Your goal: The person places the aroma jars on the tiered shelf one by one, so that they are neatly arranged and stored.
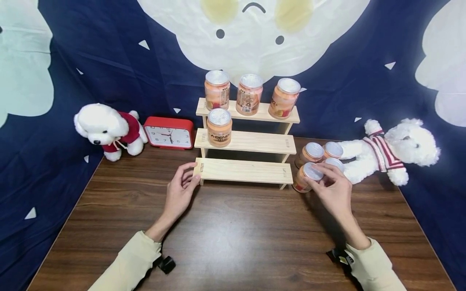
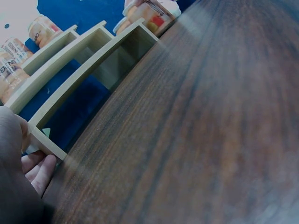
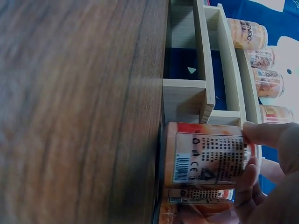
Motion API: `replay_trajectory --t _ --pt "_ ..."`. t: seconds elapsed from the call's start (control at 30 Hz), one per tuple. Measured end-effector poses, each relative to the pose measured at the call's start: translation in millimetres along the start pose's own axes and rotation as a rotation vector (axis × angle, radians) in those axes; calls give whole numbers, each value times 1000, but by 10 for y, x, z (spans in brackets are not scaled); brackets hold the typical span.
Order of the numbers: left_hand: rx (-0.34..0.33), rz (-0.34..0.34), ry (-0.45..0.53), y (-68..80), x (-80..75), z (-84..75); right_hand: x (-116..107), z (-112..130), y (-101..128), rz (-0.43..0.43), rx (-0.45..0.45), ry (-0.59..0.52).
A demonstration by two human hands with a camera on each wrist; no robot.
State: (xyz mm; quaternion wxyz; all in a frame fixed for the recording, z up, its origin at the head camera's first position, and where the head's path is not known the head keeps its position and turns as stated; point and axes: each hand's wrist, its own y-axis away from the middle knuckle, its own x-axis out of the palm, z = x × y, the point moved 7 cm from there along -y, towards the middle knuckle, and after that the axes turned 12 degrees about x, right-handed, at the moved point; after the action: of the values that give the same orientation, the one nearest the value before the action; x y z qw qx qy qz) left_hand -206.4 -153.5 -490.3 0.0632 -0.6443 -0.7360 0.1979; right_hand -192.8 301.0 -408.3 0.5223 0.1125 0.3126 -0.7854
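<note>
A three-step wooden shelf (image 1: 244, 169) stands on the table. My left hand (image 1: 181, 186) holds the left end of its lowest step, fingers curled at the corner, as the left wrist view also shows. With my right hand (image 1: 333, 190) I pinch the silver lid of a canned-fruit jar (image 3: 208, 154) just off the shelf's right end. This jar is upright, its printed label facing the right wrist camera. Three more jars stand close behind and beside it, including one jar (image 1: 313, 151) at the back left. A single jar (image 1: 219, 128) sits at the left of the middle step.
Three jars line the top step, the middle jar (image 1: 249, 95) among them. Left of the shelf are a red clock (image 1: 169, 132) and a white plush dog (image 1: 109, 129). A white plush toy (image 1: 393, 149) lies at the right. Behind hangs a blue cloth (image 1: 120, 48).
</note>
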Motion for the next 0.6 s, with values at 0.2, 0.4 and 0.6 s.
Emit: replay_trajectory --t 0.2,0.4,0.6 --pt "-6 8 0 6 -6 1 -52 41 3 -40 18 -53" --pt "-7 5 -2 7 -10 3 -111 247 9 -50 32 -105" --pt "7 -1 8 -1 -7 1 -240 442 21 -92 -32 -120"
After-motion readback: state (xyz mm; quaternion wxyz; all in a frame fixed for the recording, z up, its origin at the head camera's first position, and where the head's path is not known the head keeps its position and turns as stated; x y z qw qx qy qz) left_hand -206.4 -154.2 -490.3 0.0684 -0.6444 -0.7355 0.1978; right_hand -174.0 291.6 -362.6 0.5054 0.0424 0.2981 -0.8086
